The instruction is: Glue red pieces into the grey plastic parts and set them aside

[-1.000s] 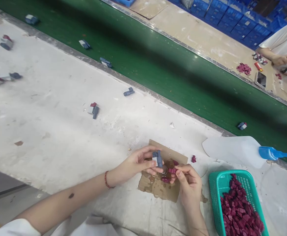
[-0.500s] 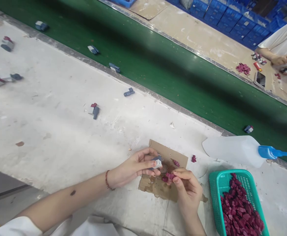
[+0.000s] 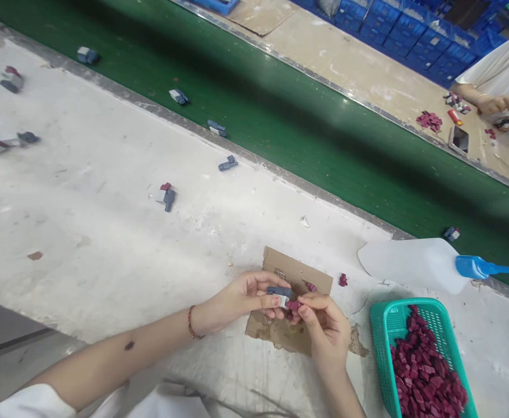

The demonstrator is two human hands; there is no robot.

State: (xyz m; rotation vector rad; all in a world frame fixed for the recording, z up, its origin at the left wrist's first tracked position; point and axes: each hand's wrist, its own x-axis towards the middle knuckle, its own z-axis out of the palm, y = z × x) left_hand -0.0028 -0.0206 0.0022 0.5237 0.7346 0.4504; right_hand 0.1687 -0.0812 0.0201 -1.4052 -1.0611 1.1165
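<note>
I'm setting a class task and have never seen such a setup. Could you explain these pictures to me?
There is no robot here: these are a person's bare hands, seen from one camera worn on the head, looking forward and down. The left hand holds a blue-grey and white part; the right hand pinches a small maroon piece at its white end. Whether they are joined is unclear. Beneath is stained cardboard on a white worktable. To the right are a teal basket of maroon pieces and a white bottle with a blue nozzle. Beyond, similar parts lie on a green belt.
</note>
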